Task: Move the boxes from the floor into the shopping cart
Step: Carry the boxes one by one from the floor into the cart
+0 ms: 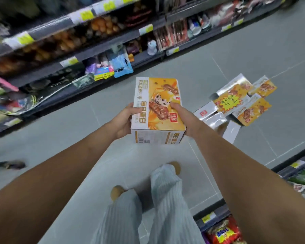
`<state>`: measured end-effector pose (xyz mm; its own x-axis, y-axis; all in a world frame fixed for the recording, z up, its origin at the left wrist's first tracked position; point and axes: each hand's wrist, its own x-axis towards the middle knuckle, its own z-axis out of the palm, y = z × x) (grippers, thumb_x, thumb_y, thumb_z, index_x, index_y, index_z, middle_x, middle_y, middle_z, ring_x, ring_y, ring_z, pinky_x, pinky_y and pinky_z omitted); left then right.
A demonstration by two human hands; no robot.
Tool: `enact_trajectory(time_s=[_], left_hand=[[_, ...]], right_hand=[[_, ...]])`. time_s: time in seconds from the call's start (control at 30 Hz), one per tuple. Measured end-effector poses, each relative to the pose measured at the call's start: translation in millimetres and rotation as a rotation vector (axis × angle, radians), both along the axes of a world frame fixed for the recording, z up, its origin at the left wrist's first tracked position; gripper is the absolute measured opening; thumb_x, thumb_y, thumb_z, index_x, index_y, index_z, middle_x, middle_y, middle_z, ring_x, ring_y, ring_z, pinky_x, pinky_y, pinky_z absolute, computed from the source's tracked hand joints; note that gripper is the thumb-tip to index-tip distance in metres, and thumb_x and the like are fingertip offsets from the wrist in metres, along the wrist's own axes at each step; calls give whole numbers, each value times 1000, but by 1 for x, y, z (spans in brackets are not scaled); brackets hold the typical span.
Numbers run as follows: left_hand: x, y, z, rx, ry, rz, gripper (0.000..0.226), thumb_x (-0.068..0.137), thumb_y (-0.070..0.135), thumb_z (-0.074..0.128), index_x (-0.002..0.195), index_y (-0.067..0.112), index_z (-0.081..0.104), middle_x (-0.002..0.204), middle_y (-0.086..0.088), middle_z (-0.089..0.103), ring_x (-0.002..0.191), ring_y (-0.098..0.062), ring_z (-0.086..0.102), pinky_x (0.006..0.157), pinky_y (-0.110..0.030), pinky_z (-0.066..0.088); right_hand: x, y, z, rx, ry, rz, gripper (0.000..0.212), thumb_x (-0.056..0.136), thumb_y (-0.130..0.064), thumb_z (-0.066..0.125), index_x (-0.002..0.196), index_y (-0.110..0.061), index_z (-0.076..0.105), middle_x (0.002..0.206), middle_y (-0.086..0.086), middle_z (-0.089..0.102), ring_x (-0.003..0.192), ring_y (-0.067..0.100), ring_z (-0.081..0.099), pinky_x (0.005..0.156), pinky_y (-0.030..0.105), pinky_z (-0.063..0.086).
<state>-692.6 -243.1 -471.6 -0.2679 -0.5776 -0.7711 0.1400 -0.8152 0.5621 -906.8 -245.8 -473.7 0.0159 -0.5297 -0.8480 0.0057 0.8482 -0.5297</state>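
- A shop aisle: grey tiled floor (253,55) runs between stocked racks.
- Left of the floor, shelves (95,50) carry packaged snacks and yellow price tags (86,14).
- Right of it, more snack bags (224,231).

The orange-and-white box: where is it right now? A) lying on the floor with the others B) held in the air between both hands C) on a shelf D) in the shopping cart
B: the box is gripped at its sides by the left hand and right hand, above the floor; more boxes lie there.
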Motion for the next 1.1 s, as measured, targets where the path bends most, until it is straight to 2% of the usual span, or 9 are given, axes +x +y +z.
enact_trajectory(time_s=[0.2, 0.33, 0.43, 0.5, 0.53, 0.6, 0.7, 0.93, 1.1], left_hand=[[157, 75, 46, -71, -56, 259, 20, 91, 14, 52, 105, 27, 58, 88, 1, 74, 70, -14, 70, 70, -30, 57], [244, 125, 81, -77, -125, 368, 19, 91, 22, 53, 109, 22, 58, 100, -4, 70, 82, -17, 67, 72, -28, 52], [304, 163, 104, -52, -142, 455, 28, 90, 35, 52, 112, 18, 60, 126, -13, 63, 102, -24, 62, 90, -35, 47], [338, 186, 116, -58, -149, 528, 26, 92, 40, 53, 104, 20, 63, 115, -9, 69, 95, -21, 67, 88, -32, 50], [352, 196, 122, -69, -142, 561, 23, 93, 40, 53, 99, 21, 64, 101, -4, 73, 83, -16, 70, 77, -27, 55], [382, 219, 135, -98, -144, 637, 18, 94, 36, 53, 95, 21, 63, 77, 2, 75, 64, -11, 71, 58, -20, 56], [421, 251, 148, -140, -161, 764, 18, 93, 35, 55, 102, 20, 61, 75, 3, 75, 66, -12, 70, 68, -25, 55], [527, 321, 164, -171, -207, 1063, 20, 97, 31, 49, 91, 17, 62, 68, 2, 74, 58, -11, 69, 59, -22, 55], [606, 351, 174, -125, -251, 1225, 19, 95, 30, 52, 92, 14, 62, 68, 0, 73, 63, -15, 67, 68, -29, 54]], right_hand=[[167, 26, 37, -117, 35, 220, 42, 89, -45, 62, 117, -14, 63, 90, 6, 74, 77, 20, 71, 78, 34, 58], [262, 50, 65, -159, 14, 340, 48, 86, -49, 63, 122, -17, 61, 99, 7, 76, 86, 23, 74, 86, 40, 58], [326, 69, 88, -199, -2, 435, 47, 87, -48, 63, 122, -17, 60, 99, 8, 76, 87, 24, 74, 87, 41, 57], [369, 79, 103, -223, -10, 505, 47, 88, -47, 62, 123, -16, 60, 100, 8, 76, 87, 24, 73, 87, 40, 57], [388, 84, 110, -236, -21, 535, 48, 87, -47, 63, 124, -16, 60, 102, 9, 75, 88, 24, 73, 87, 40, 58], [431, 93, 119, -253, -34, 624, 63, 77, -55, 70, 127, -18, 58, 110, 7, 73, 94, 23, 72, 91, 43, 55], [492, 93, 110, -262, -25, 767, 105, 41, -76, 78, 130, -25, 56, 126, 4, 66, 112, 24, 65, 101, 47, 48], [653, 125, 117, -267, -94, 1023, 114, 31, -78, 79, 130, -25, 56, 128, 4, 65, 115, 26, 63, 104, 47, 46], [748, 163, 155, -304, -142, 1165, 40, 81, -52, 64, 104, -20, 67, 98, 8, 76, 88, 26, 72, 96, 46, 52]])
